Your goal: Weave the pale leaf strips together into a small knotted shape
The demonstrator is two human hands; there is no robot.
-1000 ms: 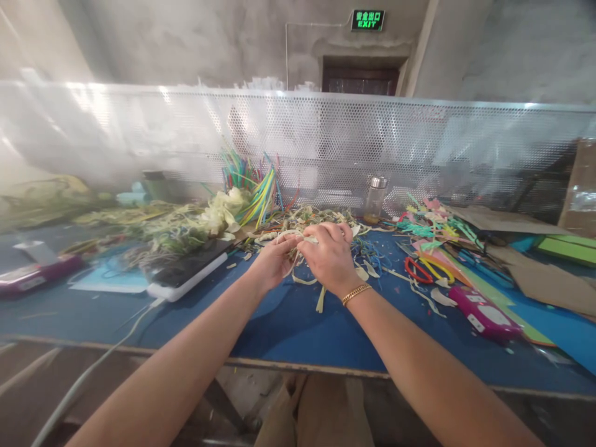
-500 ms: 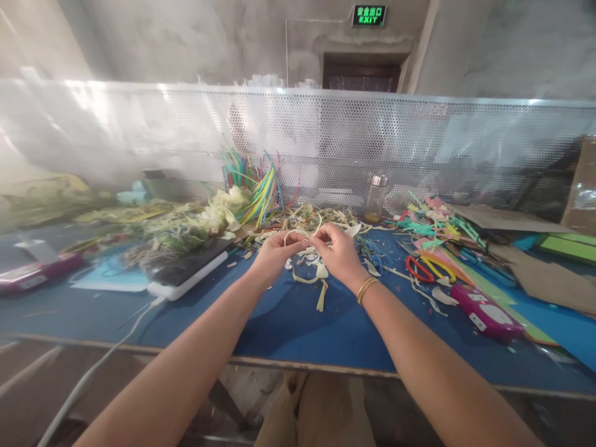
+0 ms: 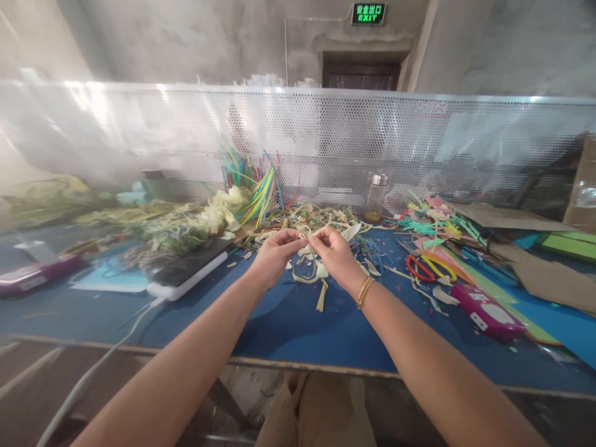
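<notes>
My left hand (image 3: 274, 253) and my right hand (image 3: 334, 253) meet above the blue tabletop (image 3: 298, 329), fingers pinched together on a thin pale strip (image 3: 306, 238) stretched between them. A gold bracelet (image 3: 364, 292) circles my right wrist. Just below and behind the hands lies a heap of pale strip scraps (image 3: 321, 223). A bundle of coloured strips (image 3: 254, 180) stands behind my left hand.
Red-handled scissors (image 3: 421, 268) and a magenta device (image 3: 487, 313) lie to the right, among coloured paper pieces (image 3: 433, 226). A white and black device (image 3: 189, 270) with a cable lies left. A small jar (image 3: 376, 197) stands by the perforated metal screen (image 3: 419, 143).
My hands have risen from the scrap heap and come together fingertip to fingertip. The looped strip seen half a second ago is now pulled short between them.
</notes>
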